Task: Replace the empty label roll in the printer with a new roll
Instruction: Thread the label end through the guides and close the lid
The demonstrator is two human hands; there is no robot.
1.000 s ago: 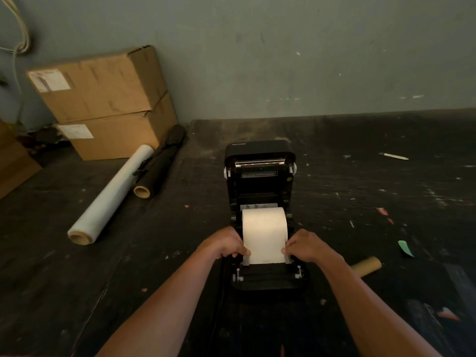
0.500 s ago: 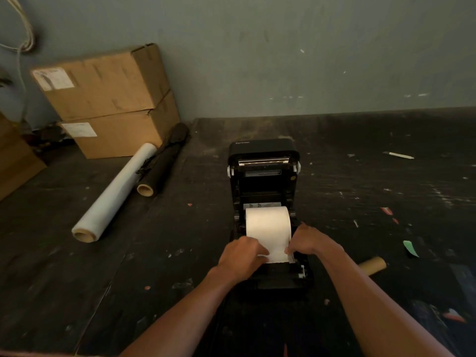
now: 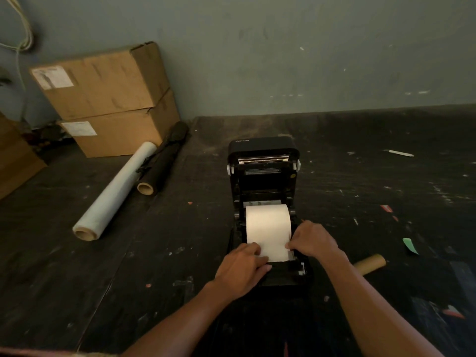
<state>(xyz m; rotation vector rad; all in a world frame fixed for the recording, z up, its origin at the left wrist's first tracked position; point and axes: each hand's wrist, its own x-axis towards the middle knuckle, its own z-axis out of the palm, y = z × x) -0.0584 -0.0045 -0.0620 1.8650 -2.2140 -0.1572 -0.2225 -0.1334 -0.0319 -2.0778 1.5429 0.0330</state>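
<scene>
A black label printer (image 3: 264, 173) stands on the dark table with its lid tilted up and back. A white label roll (image 3: 268, 225) sits in its bay, and its loose end lies forward over the front slot. My left hand (image 3: 242, 269) rests flat on the paper's front left corner, fingers pressing it down. My right hand (image 3: 313, 239) pinches the paper's right edge beside the right guide. A bare brown cardboard core (image 3: 371, 264) lies on the table to the right of the printer, partly behind my right forearm.
Two stacked cardboard boxes (image 3: 108, 99) stand at the back left against the wall. A roll of clear film (image 3: 116, 191) and a black roll (image 3: 162, 163) lie in front of them. Small paper scraps (image 3: 410, 245) dot the table (image 3: 77, 266) on the right.
My left hand has slid from the roll's left side onto the paper's front end. My right hand stays at the right edge. The camera has shifted slightly.
</scene>
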